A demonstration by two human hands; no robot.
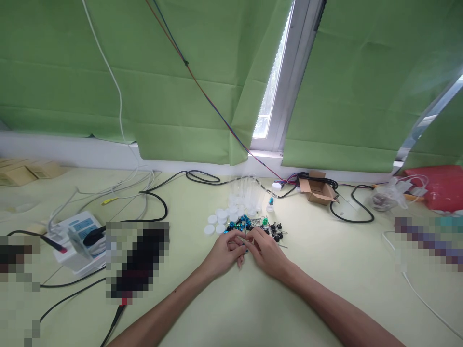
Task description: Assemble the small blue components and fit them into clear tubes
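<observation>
My left hand (227,250) and my right hand (265,246) meet over the table, both closed in a pinch. Between their fingertips is a small part with a thin metal pin (246,232); most of it is hidden by the fingers. Just beyond the hands lies a pile of small blue-headed pieces (243,222) and black-headed pieces (278,233) with thin metal stems. One green piece (265,220) sits among them. Several round white caps (212,220) are left of the pile. Clear tubes (246,190) stand behind it. One capped tube (271,198) holds a blue piece.
An open cardboard box (318,190) sits near the wall, with black cables (352,219) around it. On the left are a white device (81,241) with plugs and a blurred dark object (139,260). A red bag (443,188) lies far right. Green blinds (181,106) hang behind.
</observation>
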